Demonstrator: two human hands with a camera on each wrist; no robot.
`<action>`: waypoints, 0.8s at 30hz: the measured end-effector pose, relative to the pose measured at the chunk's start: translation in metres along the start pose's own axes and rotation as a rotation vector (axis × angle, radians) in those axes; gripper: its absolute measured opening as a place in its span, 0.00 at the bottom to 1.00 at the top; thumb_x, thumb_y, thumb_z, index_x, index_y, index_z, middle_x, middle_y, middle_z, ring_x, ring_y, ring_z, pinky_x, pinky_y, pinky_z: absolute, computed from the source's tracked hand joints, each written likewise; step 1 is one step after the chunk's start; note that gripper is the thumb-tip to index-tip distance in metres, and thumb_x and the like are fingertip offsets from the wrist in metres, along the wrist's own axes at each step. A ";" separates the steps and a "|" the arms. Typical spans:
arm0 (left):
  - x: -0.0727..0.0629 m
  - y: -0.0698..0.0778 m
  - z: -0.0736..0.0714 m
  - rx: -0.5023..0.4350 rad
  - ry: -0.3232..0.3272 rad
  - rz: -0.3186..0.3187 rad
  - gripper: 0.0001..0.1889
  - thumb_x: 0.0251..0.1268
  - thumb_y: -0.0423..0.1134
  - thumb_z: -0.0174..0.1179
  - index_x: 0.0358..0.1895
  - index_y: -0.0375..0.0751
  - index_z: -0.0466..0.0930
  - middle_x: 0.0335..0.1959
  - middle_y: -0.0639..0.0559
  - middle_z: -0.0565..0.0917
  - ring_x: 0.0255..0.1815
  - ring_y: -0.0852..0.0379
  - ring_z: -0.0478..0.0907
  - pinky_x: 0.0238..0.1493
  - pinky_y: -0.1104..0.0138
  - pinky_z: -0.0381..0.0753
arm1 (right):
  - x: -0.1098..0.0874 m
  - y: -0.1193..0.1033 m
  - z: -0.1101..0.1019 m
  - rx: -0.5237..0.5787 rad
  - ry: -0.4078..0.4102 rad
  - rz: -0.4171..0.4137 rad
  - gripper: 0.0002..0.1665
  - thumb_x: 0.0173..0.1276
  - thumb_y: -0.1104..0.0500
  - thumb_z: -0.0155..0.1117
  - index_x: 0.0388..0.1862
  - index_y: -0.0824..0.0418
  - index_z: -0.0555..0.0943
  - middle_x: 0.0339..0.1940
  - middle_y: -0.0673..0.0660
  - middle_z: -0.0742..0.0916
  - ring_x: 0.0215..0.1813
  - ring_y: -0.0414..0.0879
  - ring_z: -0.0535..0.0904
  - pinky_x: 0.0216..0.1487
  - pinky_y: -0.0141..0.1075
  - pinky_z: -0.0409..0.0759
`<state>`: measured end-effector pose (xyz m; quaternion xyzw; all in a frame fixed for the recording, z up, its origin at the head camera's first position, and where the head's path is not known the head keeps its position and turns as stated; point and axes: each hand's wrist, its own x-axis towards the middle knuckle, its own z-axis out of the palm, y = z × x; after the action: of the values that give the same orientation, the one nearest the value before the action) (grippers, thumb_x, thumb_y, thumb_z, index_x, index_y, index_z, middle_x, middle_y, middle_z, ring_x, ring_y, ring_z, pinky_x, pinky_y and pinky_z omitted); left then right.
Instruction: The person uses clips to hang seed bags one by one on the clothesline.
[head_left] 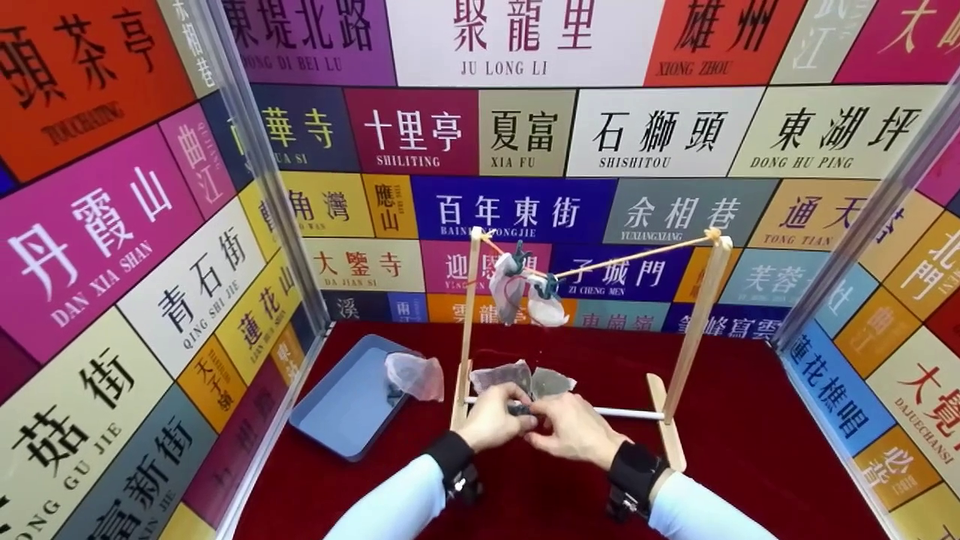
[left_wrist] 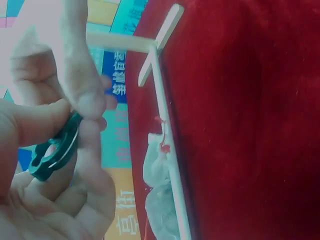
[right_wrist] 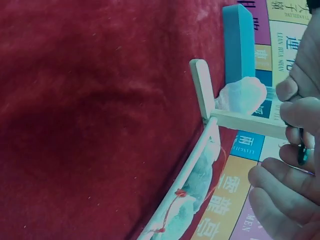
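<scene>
Just in front of the wooden frame's white crossbar (head_left: 630,413), both hands meet. The left hand (head_left: 491,420) pinches a dark green plastic clip (left_wrist: 55,150) between thumb and fingers. At the clip's upper end, the right hand (head_left: 577,427) has thumb and fingertips closed together. A bit of that clip (right_wrist: 302,152) shows between fingers in the right wrist view. Behind the hands lie two pale mesh pieces (head_left: 553,382) with red thread near them. Above, a white mesh pouch (head_left: 506,294) and a smaller white pouch (head_left: 548,309) hang by green clips from an orange cord (head_left: 637,255).
On the left sits a blue-grey tray (head_left: 341,409), a pinkish-white mesh piece (head_left: 418,377) over its right edge and something dark beside it. The frame's right post (head_left: 694,330) and left post (head_left: 469,315) rise from a dark red cloth (head_left: 757,420). Sign-covered walls enclose the table.
</scene>
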<state>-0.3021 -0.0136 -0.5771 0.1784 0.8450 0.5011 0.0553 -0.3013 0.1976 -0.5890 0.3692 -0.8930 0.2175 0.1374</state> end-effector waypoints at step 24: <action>0.018 -0.090 -0.126 0.330 0.592 -0.239 0.08 0.67 0.37 0.68 0.42 0.36 0.92 0.39 0.39 0.95 0.44 0.35 0.92 0.51 0.45 0.90 | -0.040 0.034 -0.019 -0.298 -0.218 -0.121 0.18 0.68 0.61 0.76 0.20 0.52 0.80 0.16 0.43 0.81 0.21 0.34 0.70 0.24 0.33 0.69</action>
<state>-0.3758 -0.1507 -0.5918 -0.0681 0.9089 0.3777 -0.1630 -0.2964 0.2529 -0.5985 0.4192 -0.9011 0.0327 0.1059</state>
